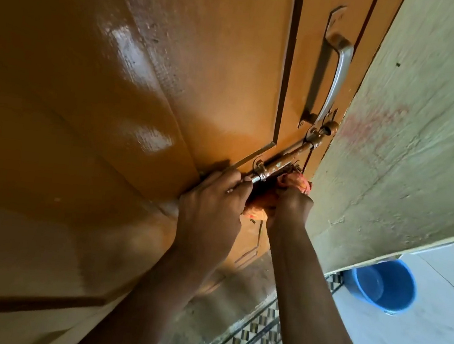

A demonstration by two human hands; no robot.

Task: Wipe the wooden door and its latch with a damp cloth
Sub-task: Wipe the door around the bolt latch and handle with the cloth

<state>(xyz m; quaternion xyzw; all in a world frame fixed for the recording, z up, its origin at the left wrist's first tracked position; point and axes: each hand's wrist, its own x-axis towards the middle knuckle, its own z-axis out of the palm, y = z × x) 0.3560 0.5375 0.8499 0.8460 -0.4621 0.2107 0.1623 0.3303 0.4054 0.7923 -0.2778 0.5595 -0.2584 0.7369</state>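
Note:
A glossy brown wooden door (151, 84) fills the left and middle of the head view, with wet sheen on its panels. Its metal sliding latch (286, 159) runs diagonally near the door's right edge. My left hand (214, 198) grips the lower end of the latch bolt. My right hand (290, 204) holds a bunched orange-red cloth (295, 181) pressed against the latch just below the bolt. More of the cloth shows between my two hands.
A grey metal pull handle (332, 68) is fixed above the latch. A pale green wall (410, 141) stands right of the door. A blue bucket (382, 285) sits on the white floor at lower right, beside a patterned tile strip (255, 336).

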